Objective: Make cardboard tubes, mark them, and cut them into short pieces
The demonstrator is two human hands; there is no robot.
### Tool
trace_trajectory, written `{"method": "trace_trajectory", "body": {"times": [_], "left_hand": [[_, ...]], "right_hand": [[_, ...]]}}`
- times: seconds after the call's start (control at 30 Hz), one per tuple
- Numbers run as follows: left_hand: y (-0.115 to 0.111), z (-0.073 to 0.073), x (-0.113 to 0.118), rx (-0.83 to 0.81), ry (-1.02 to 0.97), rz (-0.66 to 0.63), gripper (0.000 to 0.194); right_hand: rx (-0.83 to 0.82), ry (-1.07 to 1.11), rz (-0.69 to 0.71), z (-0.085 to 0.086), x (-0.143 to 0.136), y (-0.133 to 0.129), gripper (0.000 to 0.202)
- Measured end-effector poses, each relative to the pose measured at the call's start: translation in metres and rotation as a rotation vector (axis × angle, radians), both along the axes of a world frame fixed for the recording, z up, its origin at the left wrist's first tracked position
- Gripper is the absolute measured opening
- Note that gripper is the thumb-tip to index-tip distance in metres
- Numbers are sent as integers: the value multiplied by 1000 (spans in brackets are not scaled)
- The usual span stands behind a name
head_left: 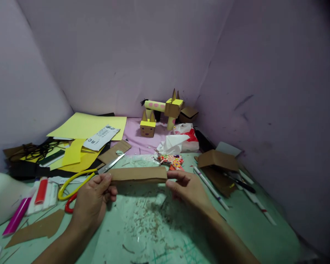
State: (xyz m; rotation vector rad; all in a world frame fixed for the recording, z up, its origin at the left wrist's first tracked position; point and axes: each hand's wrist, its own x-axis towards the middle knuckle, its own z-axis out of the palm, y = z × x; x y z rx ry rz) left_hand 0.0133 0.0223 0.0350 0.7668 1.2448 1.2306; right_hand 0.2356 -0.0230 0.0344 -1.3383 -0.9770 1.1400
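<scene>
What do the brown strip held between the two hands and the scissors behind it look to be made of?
The brown strip, held at its ends by the left hand and right hand, looks like plain cardboard: matte, tan, stiff enough to stay straight. The scissors seem to have shiny grey metal blades, with glossy yellow and red handles, probably plastic.

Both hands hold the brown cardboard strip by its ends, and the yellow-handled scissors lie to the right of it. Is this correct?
Not quite. In the head view both hands, left and right, do hold the brown cardboard strip by its ends, but the yellow-handled scissors lie to its left.
</scene>
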Motion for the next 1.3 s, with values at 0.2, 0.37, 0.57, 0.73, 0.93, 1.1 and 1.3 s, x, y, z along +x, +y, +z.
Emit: {"method": "trace_trajectory", "body": {"times": [0.2, 0.37, 0.57, 0.73, 0.93, 1.1, 1.3], "left_hand": [[-3, -3, 2, -17, 27, -73, 32], [-5, -6, 3, -50, 84, -167, 36], [-3, -10, 4, -50, 254, -177, 51], [-16, 0, -6, 635, 816, -38, 47], [-15, 30, 0, 1260, 868, -388, 50], [3, 53, 6, 1500, 952, -441, 60], [11, 63, 7, 1597, 1078, -392, 47]], "right_hand": [[28, 162, 130, -5, -10, 3, 31], [166, 59, 43, -12, -7, 1, 17], [497, -223, -69, -1, -21, -12, 7], [870, -716, 2, 27, -30, -12, 14], [912, -804, 148, 48, -29, -3, 20], [813, -789, 339, 72, -26, -1, 15], [811, -959, 432, 95, -24, 13, 17]]}}
